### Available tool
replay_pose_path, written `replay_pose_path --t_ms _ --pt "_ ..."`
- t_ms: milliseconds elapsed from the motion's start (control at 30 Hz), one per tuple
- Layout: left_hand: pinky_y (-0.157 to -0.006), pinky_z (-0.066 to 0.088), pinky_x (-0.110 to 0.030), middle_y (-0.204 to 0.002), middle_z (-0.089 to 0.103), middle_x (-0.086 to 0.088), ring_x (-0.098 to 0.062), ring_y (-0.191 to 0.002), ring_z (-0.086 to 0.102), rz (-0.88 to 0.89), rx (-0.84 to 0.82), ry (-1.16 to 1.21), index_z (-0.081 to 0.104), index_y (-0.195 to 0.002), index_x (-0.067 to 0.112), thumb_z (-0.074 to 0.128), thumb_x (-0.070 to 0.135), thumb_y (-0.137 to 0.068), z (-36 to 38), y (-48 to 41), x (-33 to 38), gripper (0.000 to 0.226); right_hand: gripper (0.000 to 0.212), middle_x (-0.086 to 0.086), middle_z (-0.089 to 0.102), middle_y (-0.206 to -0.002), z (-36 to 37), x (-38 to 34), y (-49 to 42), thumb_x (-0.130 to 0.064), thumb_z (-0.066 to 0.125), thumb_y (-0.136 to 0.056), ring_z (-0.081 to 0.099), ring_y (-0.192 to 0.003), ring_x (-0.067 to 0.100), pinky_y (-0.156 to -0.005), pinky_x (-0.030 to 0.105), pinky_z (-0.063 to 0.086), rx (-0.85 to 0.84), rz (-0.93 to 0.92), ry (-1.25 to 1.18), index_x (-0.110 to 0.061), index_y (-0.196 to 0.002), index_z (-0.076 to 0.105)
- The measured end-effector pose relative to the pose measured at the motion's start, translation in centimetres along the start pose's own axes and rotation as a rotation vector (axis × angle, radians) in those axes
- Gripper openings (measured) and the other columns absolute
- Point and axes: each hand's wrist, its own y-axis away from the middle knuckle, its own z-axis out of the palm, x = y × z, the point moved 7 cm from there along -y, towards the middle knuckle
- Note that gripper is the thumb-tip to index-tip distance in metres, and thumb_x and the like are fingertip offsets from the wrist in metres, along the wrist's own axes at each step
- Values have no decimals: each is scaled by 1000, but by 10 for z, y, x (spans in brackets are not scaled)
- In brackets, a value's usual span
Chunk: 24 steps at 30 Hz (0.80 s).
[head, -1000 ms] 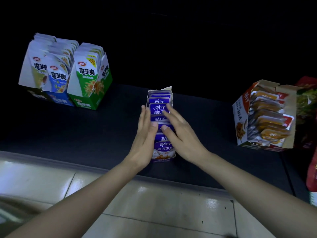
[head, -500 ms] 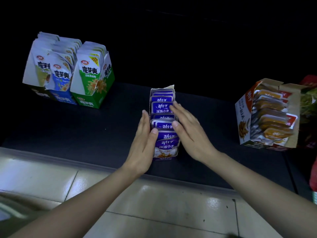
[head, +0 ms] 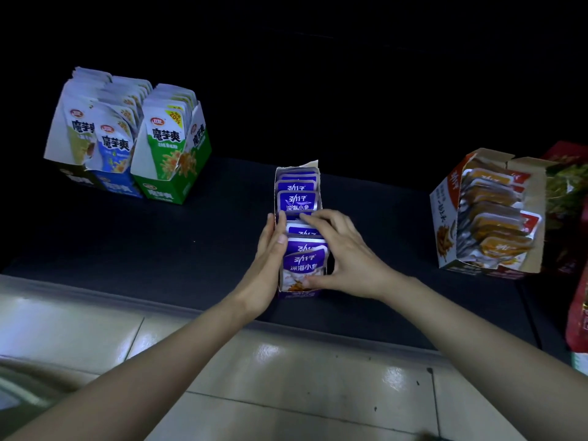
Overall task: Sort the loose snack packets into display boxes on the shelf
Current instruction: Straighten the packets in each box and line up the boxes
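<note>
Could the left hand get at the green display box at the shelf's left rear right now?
Probably yes: the left hand lies flat against the purple box, gripping nothing, and only bare shelf separates it from the green display box.

**Q:** What is the support surface?
**A:** A dark shelf [head: 159, 243].

**Q:** What stands directly on it?
**A:** A purple display box [head: 299, 294] stands between the left hand [head: 270, 249] and the right hand [head: 350, 259], touching both. Well left of the left hand, a green box [head: 178, 179], a blue box [head: 117, 186] and a dark box [head: 76, 178] stand side by side. Well right of the right hand stands an orange-and-white box [head: 444, 211].
</note>
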Motion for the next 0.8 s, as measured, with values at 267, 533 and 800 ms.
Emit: replay_pose_path --t_ms 267,533,800 --pt "-82 47 -8 -157 7 27 23 -120 37 -32 33 27 12 -151 47 34 68 -87 0 4 -9 71 103 -15 -3 -161 12 4 9 -37 76 -82 4 -147 1 -118 43 29 -4 20 -164 -29 -155 4" --pt "-103 39 -19 -159 13 18 10 -131 33 -48 118 -46 9 -153 41 37 86 -75 -21 7 -16 94 123 -14 -9 -162 38 17 23 -55 71 -78 10 -146 -1 -119 33 24 -67 258 -570 -38 -144 -31" --pt "-98 46 -23 -144 47 10 -2 -125 53 -77 95 92 16 -154 38 41 79 -81 -32 -8 -28 87 80 -27 12 -151 44 -22 -12 -33 63 -93 23 -140 -5 -108 15 33 -18 81 -603 -64 -132 0"
